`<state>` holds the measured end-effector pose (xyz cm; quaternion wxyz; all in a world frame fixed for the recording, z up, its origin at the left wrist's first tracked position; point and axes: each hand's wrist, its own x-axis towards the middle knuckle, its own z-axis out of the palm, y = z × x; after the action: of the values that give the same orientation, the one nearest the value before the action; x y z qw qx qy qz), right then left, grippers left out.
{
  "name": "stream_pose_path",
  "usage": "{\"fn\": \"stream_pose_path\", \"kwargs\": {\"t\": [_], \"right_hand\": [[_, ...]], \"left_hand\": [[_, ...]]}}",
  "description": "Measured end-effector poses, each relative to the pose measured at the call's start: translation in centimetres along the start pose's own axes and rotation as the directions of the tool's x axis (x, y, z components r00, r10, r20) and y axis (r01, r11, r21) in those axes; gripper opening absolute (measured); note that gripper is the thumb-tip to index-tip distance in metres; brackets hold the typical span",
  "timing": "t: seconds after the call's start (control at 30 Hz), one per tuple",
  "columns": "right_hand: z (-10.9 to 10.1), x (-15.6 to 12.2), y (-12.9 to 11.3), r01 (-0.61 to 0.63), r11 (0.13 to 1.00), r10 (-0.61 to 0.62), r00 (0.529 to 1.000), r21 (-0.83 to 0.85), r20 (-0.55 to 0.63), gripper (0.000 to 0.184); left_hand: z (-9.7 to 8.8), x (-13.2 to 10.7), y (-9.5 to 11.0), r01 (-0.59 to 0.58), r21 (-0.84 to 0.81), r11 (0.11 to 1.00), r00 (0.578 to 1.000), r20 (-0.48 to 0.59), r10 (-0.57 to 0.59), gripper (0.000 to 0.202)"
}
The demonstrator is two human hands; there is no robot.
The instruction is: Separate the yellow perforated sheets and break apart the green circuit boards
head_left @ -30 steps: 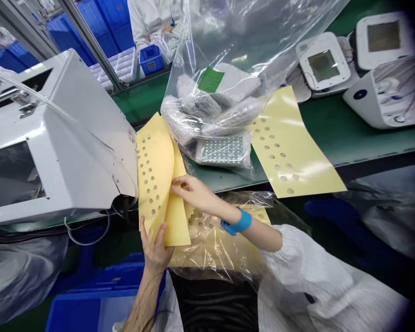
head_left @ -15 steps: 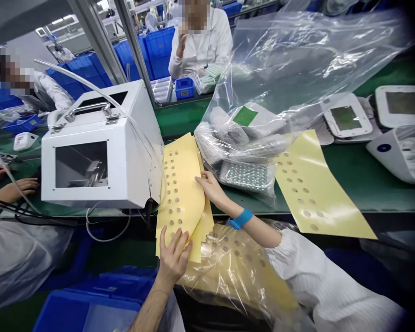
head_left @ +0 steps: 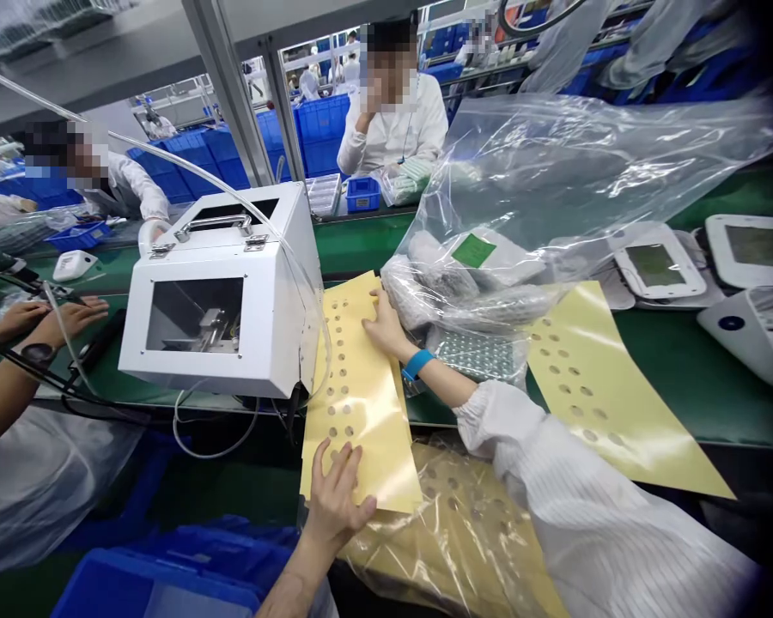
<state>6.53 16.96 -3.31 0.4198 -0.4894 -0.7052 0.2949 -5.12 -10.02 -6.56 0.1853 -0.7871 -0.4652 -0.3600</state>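
Observation:
A stack of yellow sticker sheets [head_left: 374, 412] with rows of small grey round dots lies over the bench edge, beside a white machine box. My left hand [head_left: 338, 493] rests on the near end of the top sheet, fingers spread and palm down. Higher up, at the sheet's right edge, my right hand [head_left: 386, 326] wears a blue wristband [head_left: 417, 365]. Its thumb and fingers are apart and touch the sheet, which lies fairly flat. Below the stack, more yellow sheets show inside a clear plastic bag [head_left: 451, 549].
The white box [head_left: 283, 318] with a window stands left. Clear bags of wrapped parts [head_left: 451, 275] lie behind my right hand. Another yellow sheet [head_left: 586, 369] overhangs the edge at right, near white device housings [head_left: 660, 262]. A blue bin [head_left: 148, 584] is below. Co-workers' hands [head_left: 70, 318] are at left.
My right hand has moved up along the sheet's edge. The sheet's right side, lifted and bowed before, now lies flatter. My left hand stays on the near end. The view has tilted upward.

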Motion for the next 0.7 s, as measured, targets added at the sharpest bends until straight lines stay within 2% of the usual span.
{"fn": "stream_pose_path", "kwargs": {"t": [0.07,0.13,0.3,0.4,0.47,0.53,0.6,0.63,0.7], "right_hand": [[0.1,-0.4,0.1,-0.007,1.000,0.007,1.000,-0.009,-0.018,0.055],[0.0,-0.7,-0.2,-0.004,1.000,0.003,0.999,-0.017,-0.032,0.052],[-0.7,-0.2,-1.9,0.008,0.999,-0.012,0.997,-0.047,-0.081,0.053],[-1.6,0.6,-3.0,-0.025,0.999,0.021,0.995,-0.032,-0.095,0.054],[-2.5,0.4,-3.7,-0.057,0.998,0.057,0.996,0.005,-0.072,0.049],[-3.7,-1.1,-4.3,-0.064,0.994,0.067,0.997,0.091,-0.032,0.042],[-4.9,-4.3,-5.0,-0.043,0.982,0.048,0.999,0.184,-0.021,0.038],[-5.3,-6.4,-5.2,-0.032,0.981,0.041,0.998,0.191,-0.048,0.036],[-5.8,-11.1,-5.5,-0.036,0.994,0.042,0.997,0.100,-0.060,0.032]], "left_hand": [[-0.2,0.4,0.3,0.000,0.071,0.997,0.999,0.054,-0.004,0.034],[-0.4,0.7,0.5,-0.004,0.116,0.993,0.995,0.096,-0.007,0.038],[-0.1,1.1,-0.9,-0.067,0.092,0.994,0.991,0.120,0.055,0.033],[0.0,1.3,-2.1,-0.072,0.023,0.997,0.993,0.091,0.070,0.037],[0.0,1.5,-2.8,0.005,-0.012,1.000,1.000,0.023,-0.005,0.043],[0.1,1.7,-3.3,0.095,-0.024,0.995,0.994,-0.056,-0.096,0.048],[0.4,1.8,-3.7,0.146,-0.018,0.989,0.980,-0.137,-0.147,0.054],[0.6,1.8,-3.8,0.155,-0.016,0.988,0.971,-0.184,-0.155,0.057],[1.2,1.7,-4.1,0.156,-0.021,0.987,0.950,-0.272,-0.156,0.065]]}}
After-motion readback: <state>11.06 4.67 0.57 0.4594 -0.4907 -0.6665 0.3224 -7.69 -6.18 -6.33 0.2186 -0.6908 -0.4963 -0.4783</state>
